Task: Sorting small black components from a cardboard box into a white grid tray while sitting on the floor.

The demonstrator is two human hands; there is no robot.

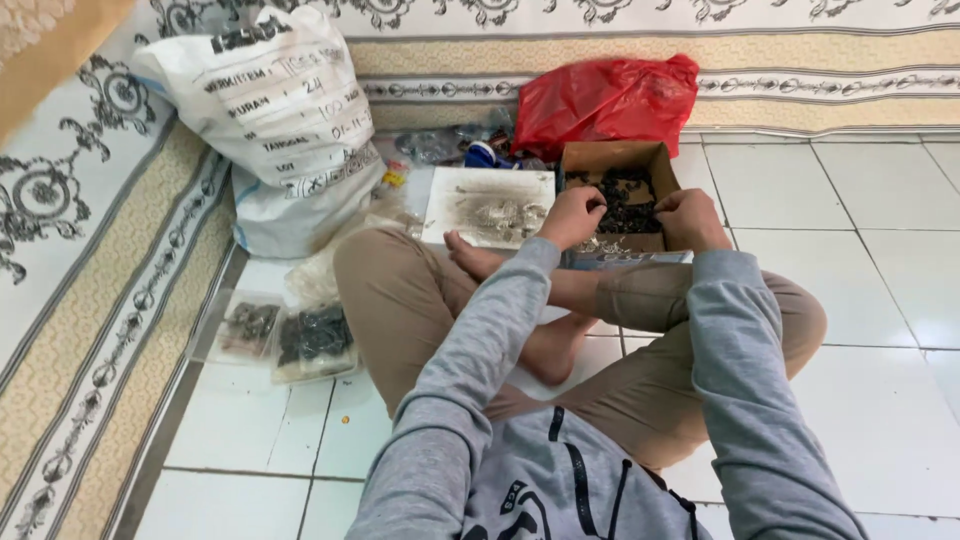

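Left hand (pixel 572 216): held at the left rim of the cardboard box (pixel 655 160), fingers curled inward over its contents; whether a piece is pinched cannot be told.

Right hand (pixel 690 217): held at the box's front right corner, fingers bent under and hidden; its grip cannot be told.

Cardboard box: brown, open-topped, set on the white tiled floor (pixel 880 330) just ahead of the crossed legs. It is filled with small dark parts (pixel 628 195), black, tangled and irregular; single shapes are too small to make out. A few paler pieces are seen near the front edge.

White tray (pixel 488 205): flat, rectangular, just left of the box and touching it. A smudged grey scatter of small bits is spread over its middle.

Red plastic bag (pixel 605 100): crumpled, behind the box, against the patterned wall.

White sack (pixel 280 120): large, bulging, written on in dark ink, propped in the left corner.

Clear plastic bags (pixel 290 335): two, lying side by side on the floor beside the left knee, each packed with dark pieces.
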